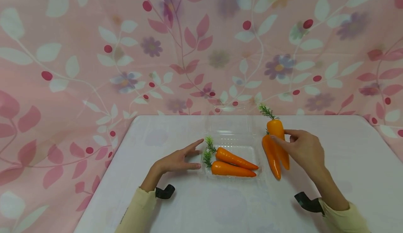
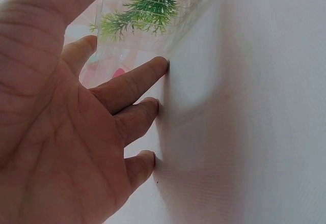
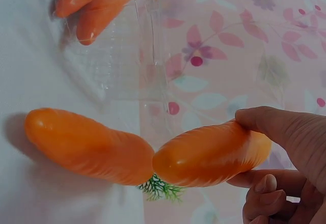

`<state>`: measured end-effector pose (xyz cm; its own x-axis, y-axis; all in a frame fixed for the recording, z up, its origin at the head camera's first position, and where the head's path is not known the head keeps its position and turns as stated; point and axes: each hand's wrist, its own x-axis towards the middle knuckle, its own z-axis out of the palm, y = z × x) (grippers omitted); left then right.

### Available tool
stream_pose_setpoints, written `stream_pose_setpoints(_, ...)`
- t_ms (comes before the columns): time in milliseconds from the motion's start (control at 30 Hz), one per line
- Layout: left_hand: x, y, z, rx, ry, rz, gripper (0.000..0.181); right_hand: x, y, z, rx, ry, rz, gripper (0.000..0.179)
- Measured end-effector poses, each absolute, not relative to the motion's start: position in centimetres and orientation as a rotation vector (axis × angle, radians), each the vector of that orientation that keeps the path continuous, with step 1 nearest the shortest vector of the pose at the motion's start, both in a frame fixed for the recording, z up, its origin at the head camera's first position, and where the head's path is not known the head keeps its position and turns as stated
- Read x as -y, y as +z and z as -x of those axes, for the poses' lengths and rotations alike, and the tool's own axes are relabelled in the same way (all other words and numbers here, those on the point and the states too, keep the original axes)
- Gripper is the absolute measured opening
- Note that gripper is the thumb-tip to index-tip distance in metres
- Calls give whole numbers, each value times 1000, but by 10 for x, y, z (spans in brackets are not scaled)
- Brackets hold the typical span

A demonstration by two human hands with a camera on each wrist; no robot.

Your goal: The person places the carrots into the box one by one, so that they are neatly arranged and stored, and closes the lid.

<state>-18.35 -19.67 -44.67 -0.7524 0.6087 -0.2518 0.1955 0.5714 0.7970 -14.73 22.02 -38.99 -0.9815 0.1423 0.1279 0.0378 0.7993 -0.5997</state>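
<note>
My right hand (image 1: 303,150) pinches an orange toy carrot (image 1: 275,128) with a green leafy top between thumb and fingers. Another carrot (image 1: 271,157) lies on the table just left of it; in the right wrist view the held carrot (image 3: 211,155) overlaps or touches the end of this second carrot (image 3: 89,145). Two more carrots (image 1: 234,157) (image 1: 233,169) lie side by side in a clear plastic box (image 1: 259,177), tips to the right. Beside the box's left side, my left hand (image 1: 179,160) is spread, holding nothing; in its wrist view the fingertips (image 2: 160,63) reach down to the tabletop.
The box's clear lid (image 1: 231,122) stands raised at the back, hinged to the box. A white cloth covers the table (image 1: 157,135), and a pink floral curtain (image 1: 189,51) hangs behind its far edge. Each wrist wears a black device (image 1: 165,192).
</note>
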Motion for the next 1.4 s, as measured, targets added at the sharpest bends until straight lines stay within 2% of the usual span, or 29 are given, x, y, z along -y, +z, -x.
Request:
stream_pose_setpoints(400, 197, -447, 183, -2297, 1072, -649, 89, -207, -388, 151, 2796, 955, 67, 70)
stream_pose_setpoints(900, 197, -448, 184, -2295, 1077, -645, 89, -194, -390, 159, 2717, 1002, -78, 57)
stream_pose_setpoints(1167, 196, -448, 184, -2302, 1069, -653, 89, -187, -385, 161, 2718, 1031, -106, 61)
stream_pose_setpoints(1400, 196, -447, 184, -2291, 1081, -637, 88, -179, -380, 162, 2720, 1057, -141, 58)
